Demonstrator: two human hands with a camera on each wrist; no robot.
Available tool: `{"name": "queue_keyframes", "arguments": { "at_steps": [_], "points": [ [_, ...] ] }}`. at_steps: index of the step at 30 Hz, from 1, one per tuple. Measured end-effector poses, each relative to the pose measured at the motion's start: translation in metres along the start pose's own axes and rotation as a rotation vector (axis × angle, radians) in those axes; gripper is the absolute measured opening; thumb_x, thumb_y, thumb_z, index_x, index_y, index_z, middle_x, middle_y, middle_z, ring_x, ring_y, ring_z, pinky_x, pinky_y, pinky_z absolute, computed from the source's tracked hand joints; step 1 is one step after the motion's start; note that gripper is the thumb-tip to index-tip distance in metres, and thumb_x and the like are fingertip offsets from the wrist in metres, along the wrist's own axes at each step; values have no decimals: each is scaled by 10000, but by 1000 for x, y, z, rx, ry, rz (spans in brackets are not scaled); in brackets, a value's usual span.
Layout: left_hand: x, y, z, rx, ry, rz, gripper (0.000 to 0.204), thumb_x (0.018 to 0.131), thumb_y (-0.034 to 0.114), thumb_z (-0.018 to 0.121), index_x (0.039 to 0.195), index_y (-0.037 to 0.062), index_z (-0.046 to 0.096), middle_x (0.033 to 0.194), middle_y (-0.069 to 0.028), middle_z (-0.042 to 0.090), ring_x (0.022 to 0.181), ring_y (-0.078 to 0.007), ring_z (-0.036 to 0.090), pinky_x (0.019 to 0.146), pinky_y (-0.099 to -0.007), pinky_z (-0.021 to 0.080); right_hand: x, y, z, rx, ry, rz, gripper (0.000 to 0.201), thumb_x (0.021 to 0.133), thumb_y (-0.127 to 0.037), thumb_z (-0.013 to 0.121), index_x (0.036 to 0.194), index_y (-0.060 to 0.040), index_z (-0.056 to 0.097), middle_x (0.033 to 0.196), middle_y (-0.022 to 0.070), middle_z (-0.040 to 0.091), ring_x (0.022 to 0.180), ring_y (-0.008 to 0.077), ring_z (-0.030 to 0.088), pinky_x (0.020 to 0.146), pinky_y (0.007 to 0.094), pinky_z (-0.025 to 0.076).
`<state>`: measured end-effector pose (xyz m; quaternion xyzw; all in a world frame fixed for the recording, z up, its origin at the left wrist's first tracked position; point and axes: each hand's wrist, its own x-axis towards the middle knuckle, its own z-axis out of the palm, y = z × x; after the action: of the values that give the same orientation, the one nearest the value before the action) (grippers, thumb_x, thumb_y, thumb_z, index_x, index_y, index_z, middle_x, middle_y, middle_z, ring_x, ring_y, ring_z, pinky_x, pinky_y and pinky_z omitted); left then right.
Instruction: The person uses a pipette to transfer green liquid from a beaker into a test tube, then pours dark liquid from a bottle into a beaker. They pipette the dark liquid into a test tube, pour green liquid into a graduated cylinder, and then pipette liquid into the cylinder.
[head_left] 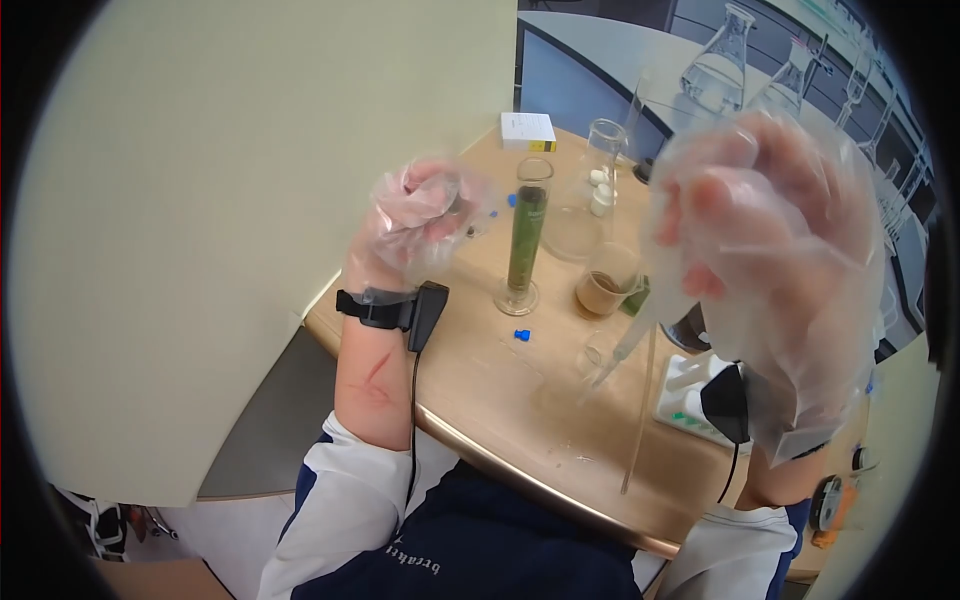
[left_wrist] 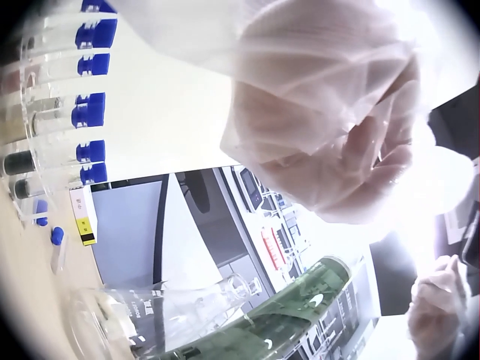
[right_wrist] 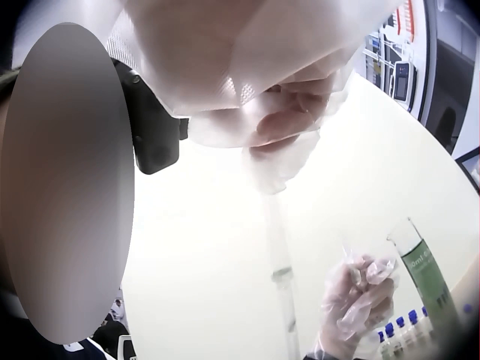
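My right hand (head_left: pixel 770 200), in a clear plastic glove, is raised at the right of the head view. It grips a translucent dropper (head_left: pixel 632 335), its narrow tip pointing down over the table. The dropper (right_wrist: pixel 282 277) also hangs below that hand in the right wrist view. My gloved left hand (head_left: pixel 425 205) is held up with fingers curled, left of a measuring cylinder (head_left: pixel 526 240) of green liquid. I cannot tell whether those fingers pinch something small. Right of the cylinder stands a beaker (head_left: pixel 602 293) with brown liquid.
A conical flask (head_left: pixel 575 238) stands behind the beaker. Near the right hand's wrist is a white tube rack (head_left: pixel 690 410). A glass rod (head_left: pixel 640 420) crosses the front. One blue cap (head_left: pixel 522 335) lies near the cylinder; a small box (head_left: pixel 528 130) sits behind. Several blue-capped tubes (left_wrist: pixel 88 109) stand at left.
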<state>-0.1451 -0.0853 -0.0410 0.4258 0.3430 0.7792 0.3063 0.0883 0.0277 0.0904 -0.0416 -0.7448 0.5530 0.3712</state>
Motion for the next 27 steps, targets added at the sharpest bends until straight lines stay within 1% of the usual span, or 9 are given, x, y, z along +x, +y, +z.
{"name": "queue_keyframes", "arguments": {
  "at_steps": [2, 5, 7, 9, 11, 13, 15, 22, 27],
  "points": [
    [0, -8, -9, -38, -10, 25, 274, 740, 14, 508, 986, -52, 609, 754, -80, 580, 494, -82, 326, 521, -204, 330, -2, 2, 11, 101, 6, -90, 206, 754, -193, 643, 776, 0, 575, 713, 83, 582, 498, 86, 459, 487, 224, 360],
    [-4, -2, -29, 42, -104, 18, 268, 772, 68, 552, 1017, -31, 602, 819, -83, 585, 550, -86, 373, 522, -201, 325, -3, -4, 14, 60, -21, -116, 207, 768, -194, 634, 805, 0, 572, 749, 84, 579, 542, 94, 466, 524, 231, 368],
    [-6, -1, -23, 37, -21, 16, 284, 781, 110, 598, 1039, -10, 597, 856, -71, 581, 604, -88, 407, 529, -194, 319, -2, -3, 5, 29, -27, -125, 208, 777, -194, 629, 824, 0, 571, 774, 84, 576, 571, 98, 471, 549, 235, 374],
    [-4, -7, -14, 66, 32, 10, 300, 788, 158, 635, 1045, 8, 595, 890, -62, 576, 655, -88, 434, 535, -188, 316, 1, -4, -10, -28, -25, -141, 209, 787, -194, 623, 843, 0, 569, 798, 84, 574, 600, 103, 476, 573, 240, 380],
    [-7, -10, -25, 128, 61, 12, 314, 794, 214, 663, 1034, 22, 596, 922, -54, 570, 702, -87, 454, 542, -184, 316, 6, -6, -29, -119, -14, -151, 212, 796, -194, 618, 861, 0, 568, 822, 84, 572, 629, 108, 481, 598, 244, 385],
    [-4, -2, -20, 203, -44, 3, 299, 799, 247, 664, 988, 27, 591, 955, -47, 557, 716, -84, 463, 558, -179, 321, 5, -11, -56, -217, -1, -163, 214, 805, -195, 612, 880, 0, 566, 846, 84, 569, 658, 113, 486, 622, 249, 391],
    [-4, -7, -27, 182, -28, 38, 293, 802, 257, 663, 962, 28, 577, 972, -42, 546, 738, -78, 459, 562, -178, 323, -2, -20, -81, -323, 17, -176, 217, 815, -195, 607, 899, 1, 564, 870, 84, 567, 687, 118, 491, 647, 253, 396],
    [-5, 2, -22, 326, 17, 21, 279, 818, 254, 651, 960, 38, 548, 997, -28, 518, 787, -66, 452, 566, -171, 325, -58, -64, -164, -630, 157, -151, 231, 848, -196, 587, 966, 1, 559, 954, 85, 559, 789, 135, 508, 733, 269, 415],
    [2, -1, -54, 294, -59, -44, 347, 819, 324, 675, 979, 45, 546, 1015, -28, 511, 831, -76, 471, 601, -165, 340, -134, -87, -205, -764, 322, -90, 244, 871, -196, 574, 1013, 1, 555, 1015, 85, 553, 862, 147, 521, 795, 280, 429]
  ]
}}
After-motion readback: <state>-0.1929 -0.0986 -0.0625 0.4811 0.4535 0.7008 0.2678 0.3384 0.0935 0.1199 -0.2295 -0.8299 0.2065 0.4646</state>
